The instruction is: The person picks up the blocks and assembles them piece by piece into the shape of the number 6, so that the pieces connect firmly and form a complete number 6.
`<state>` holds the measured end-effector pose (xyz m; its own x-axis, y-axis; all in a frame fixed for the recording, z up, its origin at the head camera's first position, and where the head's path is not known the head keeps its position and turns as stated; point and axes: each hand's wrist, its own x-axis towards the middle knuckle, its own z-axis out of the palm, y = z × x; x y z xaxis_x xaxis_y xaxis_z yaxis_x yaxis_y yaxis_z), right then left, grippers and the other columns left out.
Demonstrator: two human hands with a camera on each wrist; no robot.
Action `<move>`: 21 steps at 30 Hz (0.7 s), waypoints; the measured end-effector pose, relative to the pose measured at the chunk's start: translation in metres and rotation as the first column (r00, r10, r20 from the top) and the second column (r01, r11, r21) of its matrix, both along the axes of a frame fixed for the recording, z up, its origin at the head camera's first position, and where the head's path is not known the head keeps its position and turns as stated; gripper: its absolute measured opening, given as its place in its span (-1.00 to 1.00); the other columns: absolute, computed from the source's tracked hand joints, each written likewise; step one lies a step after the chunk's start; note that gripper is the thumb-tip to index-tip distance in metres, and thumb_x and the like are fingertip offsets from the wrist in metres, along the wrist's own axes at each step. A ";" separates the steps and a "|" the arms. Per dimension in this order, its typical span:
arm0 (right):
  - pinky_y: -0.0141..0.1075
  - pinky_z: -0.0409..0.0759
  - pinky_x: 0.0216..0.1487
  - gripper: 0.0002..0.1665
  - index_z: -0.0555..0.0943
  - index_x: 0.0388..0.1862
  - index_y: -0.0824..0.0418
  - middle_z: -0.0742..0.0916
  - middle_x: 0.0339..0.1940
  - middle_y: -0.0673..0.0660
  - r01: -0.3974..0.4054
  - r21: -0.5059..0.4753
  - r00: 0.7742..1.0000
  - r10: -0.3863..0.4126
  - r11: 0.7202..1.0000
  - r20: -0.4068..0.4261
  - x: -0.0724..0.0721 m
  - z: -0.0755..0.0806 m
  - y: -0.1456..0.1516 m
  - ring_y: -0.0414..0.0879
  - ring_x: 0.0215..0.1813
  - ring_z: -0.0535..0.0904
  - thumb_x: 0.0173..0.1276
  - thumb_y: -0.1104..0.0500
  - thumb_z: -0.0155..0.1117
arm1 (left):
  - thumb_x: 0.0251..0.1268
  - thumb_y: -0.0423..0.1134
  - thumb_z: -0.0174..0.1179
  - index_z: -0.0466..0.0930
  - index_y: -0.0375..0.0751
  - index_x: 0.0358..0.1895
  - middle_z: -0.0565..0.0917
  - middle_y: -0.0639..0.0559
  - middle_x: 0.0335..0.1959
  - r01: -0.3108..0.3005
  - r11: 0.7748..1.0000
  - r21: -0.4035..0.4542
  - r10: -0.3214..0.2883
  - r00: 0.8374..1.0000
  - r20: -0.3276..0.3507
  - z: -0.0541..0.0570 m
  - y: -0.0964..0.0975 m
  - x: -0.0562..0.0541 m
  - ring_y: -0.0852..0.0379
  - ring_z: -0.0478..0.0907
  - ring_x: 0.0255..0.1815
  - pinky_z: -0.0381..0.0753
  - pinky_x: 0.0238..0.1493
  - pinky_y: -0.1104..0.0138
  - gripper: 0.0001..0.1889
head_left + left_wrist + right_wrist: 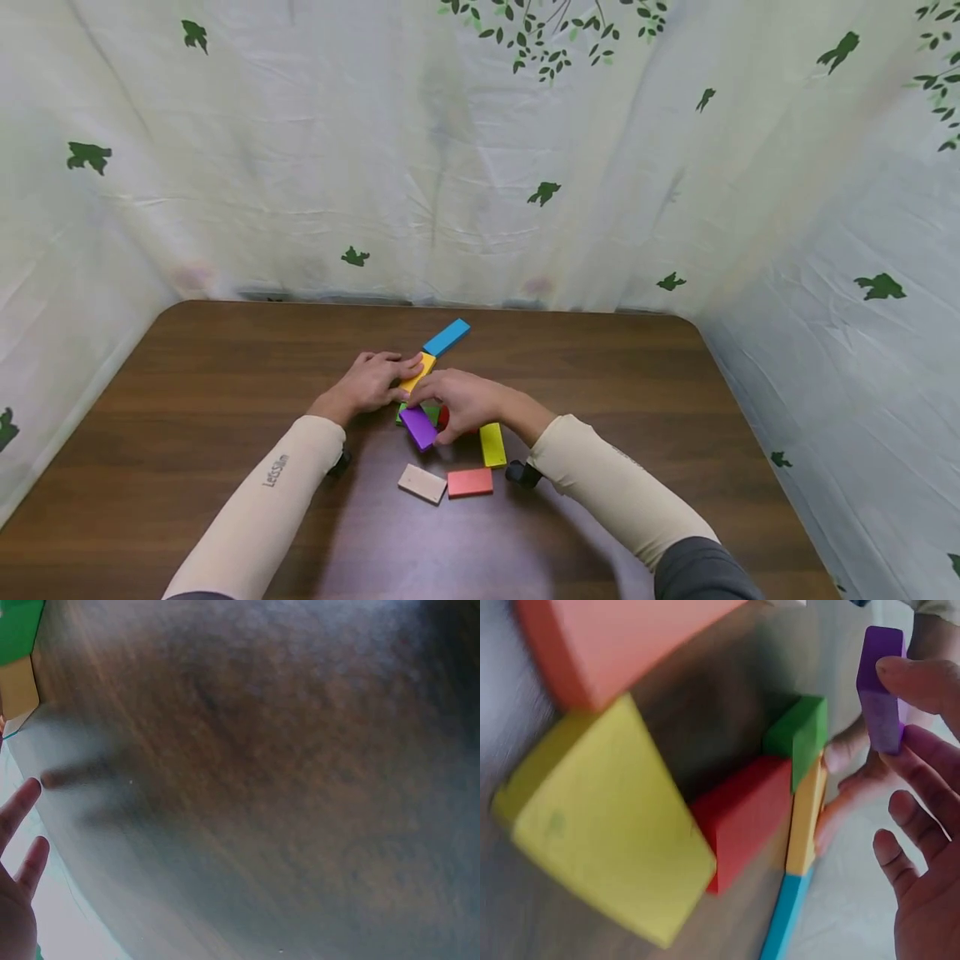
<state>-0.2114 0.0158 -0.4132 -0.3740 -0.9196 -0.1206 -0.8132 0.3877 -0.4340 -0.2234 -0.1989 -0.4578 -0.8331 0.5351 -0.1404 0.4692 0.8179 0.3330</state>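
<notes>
White cloth (300, 150) printed with green birds and leaves hangs around one brown table (600, 383), which I watch through three cameras. I count two hands and eight blocks, each block a different colour.

Right hand (468, 402): I see its thumb and finger pinching the one purple block (418, 429), the other fingers spread free. On the right wrist view that block hangs apart from the rest; from the head it is tilted and partly covers the one green block (808, 739).

Taking the purple block as the dial's centre in the head view, I find the left hand (367, 383) at about ten o'clock. It grips loosely at most, fingers extended and touching the one orange block (804, 817) at twelve.

Farther round, one red block (750, 817) sits near two o'clock, partly behind the right hand. One yellow block (492, 445) lies just past three, one coral block (470, 483) between four and five, and one beige block (422, 483) at six. Farthest out, toward half past twelve, one blue block (447, 337) meets the orange block's end. Two pale sleeves (255, 508) cover the forearms.
</notes>
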 end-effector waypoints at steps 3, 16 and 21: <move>-0.34 0.29 0.33 -0.29 0.56 0.24 0.18 0.58 0.26 0.07 -0.012 -0.006 1.000 0.012 1.000 -0.027 0.002 -0.005 -0.009 -0.14 0.30 0.42 0.08 0.04 0.52 | 0.31 -0.11 0.22 0.29 -0.13 0.40 0.26 -0.05 0.46 0.005 1.000 -0.004 -0.005 1.000 -0.023 0.000 0.000 0.001 -0.34 0.19 0.39 0.07 0.26 -0.22 -0.38; -0.45 0.28 0.31 -0.33 0.61 0.16 0.20 0.62 0.19 0.03 -0.001 -0.065 0.997 -0.005 0.998 -0.080 0.012 -0.025 -0.031 -0.18 0.27 0.45 0.07 0.00 0.53 | 0.38 -0.13 0.13 0.31 -0.17 0.39 0.29 -0.07 0.44 0.013 1.000 -0.001 -0.013 0.999 -0.037 0.000 0.001 0.003 -0.35 0.21 0.37 0.09 0.25 -0.22 -0.45; -0.46 0.28 0.30 -0.33 0.62 0.14 0.21 0.63 0.16 0.04 0.001 -0.079 0.994 -0.009 0.997 -0.107 0.016 -0.030 -0.036 -0.18 0.24 0.46 0.05 -0.01 0.54 | 0.37 -0.15 0.13 0.32 -0.20 0.38 0.30 -0.09 0.43 0.017 1.000 0.003 -0.017 0.999 -0.046 0.001 0.000 0.003 -0.36 0.22 0.36 0.10 0.24 -0.22 -0.46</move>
